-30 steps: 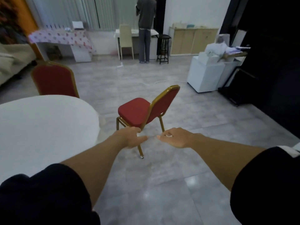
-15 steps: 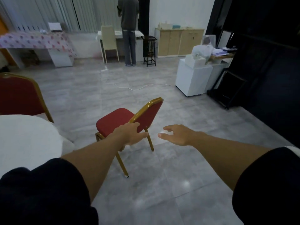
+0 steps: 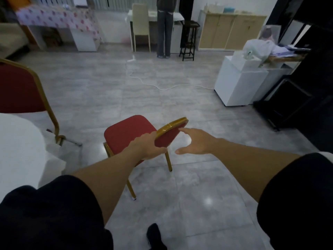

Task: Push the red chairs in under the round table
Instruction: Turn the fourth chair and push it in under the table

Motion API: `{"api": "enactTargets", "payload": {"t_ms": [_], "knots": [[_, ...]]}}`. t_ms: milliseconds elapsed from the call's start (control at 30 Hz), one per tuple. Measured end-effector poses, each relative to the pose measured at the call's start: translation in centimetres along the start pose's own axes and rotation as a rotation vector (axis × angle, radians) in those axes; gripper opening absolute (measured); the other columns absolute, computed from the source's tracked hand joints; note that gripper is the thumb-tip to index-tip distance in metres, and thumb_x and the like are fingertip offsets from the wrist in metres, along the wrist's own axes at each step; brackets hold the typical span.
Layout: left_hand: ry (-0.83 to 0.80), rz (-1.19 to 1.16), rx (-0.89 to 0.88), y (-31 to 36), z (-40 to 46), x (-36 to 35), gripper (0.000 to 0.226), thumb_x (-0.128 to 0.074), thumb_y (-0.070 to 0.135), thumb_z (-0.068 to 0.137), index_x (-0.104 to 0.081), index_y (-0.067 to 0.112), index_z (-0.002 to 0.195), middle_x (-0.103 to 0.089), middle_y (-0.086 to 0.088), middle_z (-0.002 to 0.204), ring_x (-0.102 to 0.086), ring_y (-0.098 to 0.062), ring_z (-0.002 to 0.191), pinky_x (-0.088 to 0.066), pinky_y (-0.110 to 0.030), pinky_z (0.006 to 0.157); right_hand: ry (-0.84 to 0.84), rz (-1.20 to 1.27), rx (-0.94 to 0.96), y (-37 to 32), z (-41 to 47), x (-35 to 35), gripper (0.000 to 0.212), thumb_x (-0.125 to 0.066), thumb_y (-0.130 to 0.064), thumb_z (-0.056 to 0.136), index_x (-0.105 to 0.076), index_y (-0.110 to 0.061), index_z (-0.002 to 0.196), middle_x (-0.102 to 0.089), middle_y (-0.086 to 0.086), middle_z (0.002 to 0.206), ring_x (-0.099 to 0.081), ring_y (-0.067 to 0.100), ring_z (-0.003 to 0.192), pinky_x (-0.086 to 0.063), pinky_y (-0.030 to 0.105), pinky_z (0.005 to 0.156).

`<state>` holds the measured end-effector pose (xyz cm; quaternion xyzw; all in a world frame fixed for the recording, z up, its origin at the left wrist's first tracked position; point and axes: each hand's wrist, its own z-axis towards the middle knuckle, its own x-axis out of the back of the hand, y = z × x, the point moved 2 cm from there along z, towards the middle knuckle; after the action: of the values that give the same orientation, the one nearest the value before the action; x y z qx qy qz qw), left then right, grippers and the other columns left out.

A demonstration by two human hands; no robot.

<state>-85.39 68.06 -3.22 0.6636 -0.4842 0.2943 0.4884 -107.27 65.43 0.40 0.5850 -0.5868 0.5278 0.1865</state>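
Note:
A red chair [image 3: 126, 134] with a gold frame stands on the grey floor right of the round white table [image 3: 19, 152], seat facing away from me. My left hand [image 3: 146, 147] grips the left end of its backrest. My right hand [image 3: 195, 141] hovers open at the backrest's right end, fingertips close to the gold rim. A second red chair [image 3: 19, 87] stands at the table's far side on the left, its backrest partly cut off by the frame edge.
A white cable [image 3: 162, 85] lies across the floor ahead. White cabinets [image 3: 236, 83] and a dark rack [image 3: 292, 98] stand at the right. A person [image 3: 164, 31] stands at a far desk beside a cream chair [image 3: 140, 26] and a black stool [image 3: 189, 40]. My foot [image 3: 155, 237] shows below.
I have stepped closer to the chair. My left hand went from touching the backrest to gripping it; my right hand spread open and reached toward its right end.

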Motion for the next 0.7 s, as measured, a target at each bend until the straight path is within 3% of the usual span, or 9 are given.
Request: {"api": "enactTargets", "payload": {"t_ms": [100, 167, 233, 333, 433, 500, 567, 633, 700], "knots": [[-0.02, -0.014, 0.023, -0.2, 3.8, 0.0, 0.097, -0.056, 0.082, 0.067, -0.044, 0.024, 0.143, -0.061, -0.006, 0.127, -0.063, -0.033, 0.112, -0.052, -0.054, 0.098, 0.03, 0.017, 0.042, 1.0, 4.7, 0.8, 0.096, -0.089, -0.051, 0.079, -0.04, -0.026, 0.158, -0.052, 0.001, 0.154, -0.048, 0.025, 0.142, -0.036, 0.028, 0.101], [-0.031, -0.029, 0.059, -0.8, 5.8, -0.3, 0.096, -0.064, 0.074, 0.077, -0.037, 0.021, 0.153, -0.056, -0.009, 0.138, -0.059, -0.035, 0.123, -0.048, -0.055, 0.104, 0.017, -0.019, 0.047, 1.5, 7.5, 0.8, 0.105, -0.09, -0.056, 0.073, -0.037, -0.027, 0.159, -0.049, 0.001, 0.157, -0.045, 0.026, 0.145, -0.04, 0.038, 0.11], [-0.081, -0.027, 0.094, -1.9, 7.9, -0.9, 0.102, -0.066, 0.071, 0.079, -0.027, 0.023, 0.161, -0.05, -0.01, 0.148, -0.054, -0.036, 0.132, -0.044, -0.058, 0.109, -0.014, -0.084, 0.059, 1.9, 10.5, 0.6, 0.116, -0.088, -0.06, 0.072, -0.027, -0.028, 0.164, -0.039, 0.003, 0.166, -0.034, 0.026, 0.152, -0.03, 0.05, 0.122], [-0.135, -0.043, 0.152, -3.6, 10.2, -1.7, 0.105, -0.067, 0.068, 0.08, -0.02, 0.028, 0.164, -0.046, -0.009, 0.155, -0.051, -0.037, 0.137, -0.04, -0.061, 0.113, -0.039, -0.211, 0.121, 2.1, 13.8, 0.6, 0.112, -0.086, -0.059, 0.076, -0.025, -0.027, 0.165, -0.036, 0.002, 0.168, -0.029, 0.026, 0.154, -0.019, 0.053, 0.125], [-0.186, -0.062, 0.183, -4.4, 10.5, -2.0, 0.084, -0.067, 0.058, 0.082, -0.038, 0.03, 0.155, -0.058, -0.006, 0.14, -0.058, -0.033, 0.125, -0.044, -0.059, 0.11, -0.072, -0.308, 0.183, 1.9, 16.3, 0.5, 0.106, -0.086, -0.055, 0.077, -0.03, -0.029, 0.163, -0.042, 0.002, 0.164, -0.031, 0.025, 0.152, -0.013, 0.058, 0.124], [-0.244, -0.069, 0.198, -5.3, 10.6, -2.3, 0.055, -0.064, 0.048, 0.082, -0.056, 0.035, 0.135, -0.064, 0.0, 0.119, -0.063, -0.029, 0.111, -0.046, -0.06, 0.106, -0.127, -0.305, 0.227, 1.7, 18.5, 0.3, 0.095, -0.087, -0.047, 0.078, -0.039, -0.031, 0.158, -0.05, 0.0, 0.156, -0.035, 0.025, 0.149, -0.012, 0.061, 0.124], [-0.277, -0.099, 0.225, -5.7, 10.7, -2.8, 0.04, -0.059, 0.039, 0.082, -0.061, 0.036, 0.122, -0.066, 0.001, 0.108, -0.065, -0.029, 0.103, -0.051, -0.057, 0.102, -0.175, -0.319, 0.307, 1.4, 20.4, 0.0, 0.076, -0.087, -0.04, 0.079, -0.055, -0.033, 0.147, -0.06, -0.003, 0.143, -0.045, 0.023, 0.14, -0.026, 0.059, 0.12], [-0.274, -0.153, 0.268, -5.7, 10.7, -3.3, 0.051, -0.057, 0.034, 0.081, -0.06, 0.035, 0.132, -0.068, -0.002, 0.114, -0.066, -0.032, 0.107, -0.054, -0.052, 0.099, -0.227, -0.347, 0.388, 1.3, 21.8, -0.5, 0.056, -0.084, -0.034, 0.082, -0.065, -0.035, 0.134, -0.067, -0.007, 0.127, -0.056, 0.02, 0.124, -0.045, 0.049, 0.107], [-0.235, -0.203, 0.308, -5.5, 10.7, -3.7, 0.063, -0.055, 0.034, 0.08, -0.055, 0.034, 0.143, -0.069, -0.006, 0.123, -0.065, -0.033, 0.112, -0.054, -0.049, 0.1, -0.283, -0.401, 0.435, 1.4, 22.6, -0.8, 0.036, -0.075, -0.028, 0.089, -0.069, -0.038, 0.123, -0.069, -0.012, 0.108, -0.064, 0.017, 0.106, -0.053, 0.04, 0.089]]}}
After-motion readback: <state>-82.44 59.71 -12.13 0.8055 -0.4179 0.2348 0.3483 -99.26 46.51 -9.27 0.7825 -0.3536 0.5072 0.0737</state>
